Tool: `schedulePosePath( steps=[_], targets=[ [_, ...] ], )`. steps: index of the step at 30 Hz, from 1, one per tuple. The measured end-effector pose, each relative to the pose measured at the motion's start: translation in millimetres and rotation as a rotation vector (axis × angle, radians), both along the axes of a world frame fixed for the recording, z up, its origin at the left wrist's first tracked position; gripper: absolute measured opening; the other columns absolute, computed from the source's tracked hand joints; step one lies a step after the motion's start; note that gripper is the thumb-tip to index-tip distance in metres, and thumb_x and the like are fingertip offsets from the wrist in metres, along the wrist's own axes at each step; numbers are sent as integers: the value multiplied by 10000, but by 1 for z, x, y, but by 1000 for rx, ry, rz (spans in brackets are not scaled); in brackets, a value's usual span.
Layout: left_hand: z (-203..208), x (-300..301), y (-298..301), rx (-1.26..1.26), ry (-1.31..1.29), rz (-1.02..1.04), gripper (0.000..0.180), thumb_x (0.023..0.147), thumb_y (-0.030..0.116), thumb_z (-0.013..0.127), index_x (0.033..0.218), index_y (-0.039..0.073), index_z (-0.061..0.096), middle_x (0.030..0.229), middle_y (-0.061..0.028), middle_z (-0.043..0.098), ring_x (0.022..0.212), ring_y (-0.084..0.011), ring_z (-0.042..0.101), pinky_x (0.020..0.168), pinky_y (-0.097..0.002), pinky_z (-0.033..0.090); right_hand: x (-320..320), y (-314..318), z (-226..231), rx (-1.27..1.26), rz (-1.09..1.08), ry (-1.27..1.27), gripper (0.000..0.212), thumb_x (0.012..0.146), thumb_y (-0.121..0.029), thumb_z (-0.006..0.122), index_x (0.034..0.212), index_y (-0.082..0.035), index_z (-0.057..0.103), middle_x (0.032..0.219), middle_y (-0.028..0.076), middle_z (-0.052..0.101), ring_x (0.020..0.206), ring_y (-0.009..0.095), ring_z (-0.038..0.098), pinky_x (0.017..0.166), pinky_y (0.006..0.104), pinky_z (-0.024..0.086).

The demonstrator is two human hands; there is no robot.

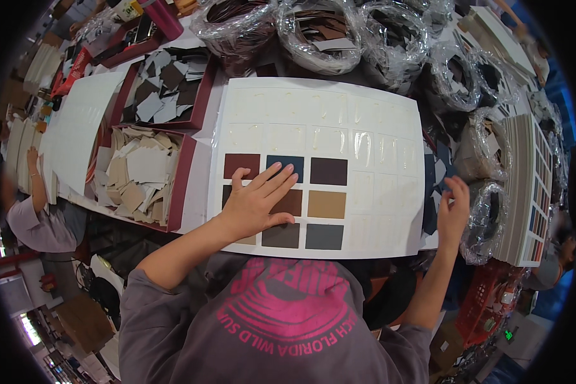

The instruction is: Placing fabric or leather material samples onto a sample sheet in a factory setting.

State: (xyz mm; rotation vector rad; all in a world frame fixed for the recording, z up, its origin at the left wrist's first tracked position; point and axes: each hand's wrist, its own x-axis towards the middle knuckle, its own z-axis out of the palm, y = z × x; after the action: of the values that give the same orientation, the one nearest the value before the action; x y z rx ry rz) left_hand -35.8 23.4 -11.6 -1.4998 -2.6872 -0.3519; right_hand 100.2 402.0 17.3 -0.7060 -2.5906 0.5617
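Observation:
A white sample board [384, 224] lies before me, marked with rows of blank rectangles, some with shiny yellowish streaks of what looks like glue. Several colour swatches sit on its left and middle: dark red [240, 164], blue [287, 161], dark purple [329, 171], brown [289, 203], tan [326, 205] and grey [324, 237]. My left hand [253, 203] rests spread on the board, its fingertips on the blue swatch; it partly covers neighbouring swatches. Just past the board's right edge, my right hand [453, 208] hovers with bent, parted fingers beside loose dark blue pieces [431, 192].
Left of the board, red boxes hold beige and white pieces [144, 169] and grey and dark pieces [166, 83]. Plastic-lined containers [320, 38] curve along the back and right. A stack of finished-looking boards [521, 192] stands far right. Another person's arm [37, 179] shows at left.

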Motion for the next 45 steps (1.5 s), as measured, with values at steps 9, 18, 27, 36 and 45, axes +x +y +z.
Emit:
schedulePosePath(
  steps=[9,18,27,36,45],
  targets=[
    [-7,-17,-38,345,-209,373,553,821,246,624,1320,83,451,1367,-126,446,1258,-241,412,992,-416,233,37,-39,-23,-261,-54,-31,297,817,-173,657,993,52,578,794,167,559,696,275,546,634,363,442],
    [-17,-6,-127,1214,-1228,731,289,973,183,428,1155,-11,540,1064,-67,616,955,-139,589,851,-277,461,46,-82,1,-701,-114,218,140,900,-136,577,868,0,570,711,-20,532,645,40,462,569,192,376],
    [17,-20,-107,1554,-1273,487,239,946,91,440,1163,8,498,1105,-110,603,998,-197,596,898,-322,464,26,-66,3,-1507,13,836,468,975,-453,352,949,-32,555,875,53,629,802,127,594,701,272,484],
    [74,-208,70,1797,-1238,346,263,973,145,308,1177,37,432,1177,-143,537,1101,-320,535,951,-498,435,3,-103,33,-1538,523,591,104,828,15,547,930,9,563,831,88,595,671,109,532,578,211,407],
    [68,-313,200,1049,-1653,362,214,967,127,382,1119,11,480,946,-151,638,769,-215,668,646,-283,575,-2,-112,153,-1221,1567,607,341,828,-64,647,1157,-43,560,932,187,617,700,277,589,596,343,453]
  ],
)
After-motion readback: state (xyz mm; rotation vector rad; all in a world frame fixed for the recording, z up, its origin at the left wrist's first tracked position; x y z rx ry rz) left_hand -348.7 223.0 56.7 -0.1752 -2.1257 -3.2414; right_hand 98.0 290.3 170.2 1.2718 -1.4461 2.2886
